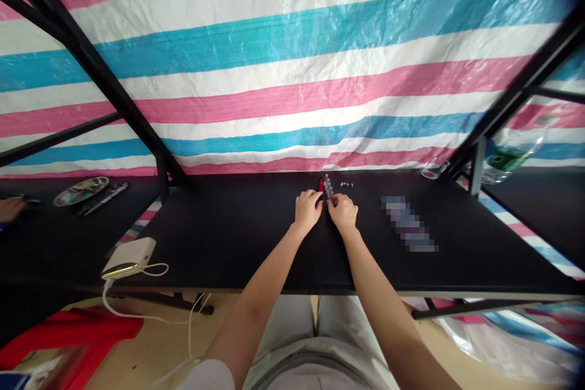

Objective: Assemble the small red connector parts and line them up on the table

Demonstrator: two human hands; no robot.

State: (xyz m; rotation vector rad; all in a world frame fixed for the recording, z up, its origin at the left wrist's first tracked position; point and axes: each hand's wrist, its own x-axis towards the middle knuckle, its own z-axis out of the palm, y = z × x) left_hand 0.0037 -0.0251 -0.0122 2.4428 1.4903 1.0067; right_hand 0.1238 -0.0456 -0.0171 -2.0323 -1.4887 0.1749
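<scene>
A row of small translucent purplish tubes or vials stands out from the black tabletop near its far edge. My left hand and my right hand sit close together at the row's near end, fingers curled towards it. At this size I cannot tell whether either hand grips it. A small red object lies just left of the row. Several tiny shiny pieces lie to its right.
A pixelated, blurred item lies right of my hands. A glass and plastic bottle stand far right. On the left are a metal tray, pens, a white power bank with cable, and another person's hand.
</scene>
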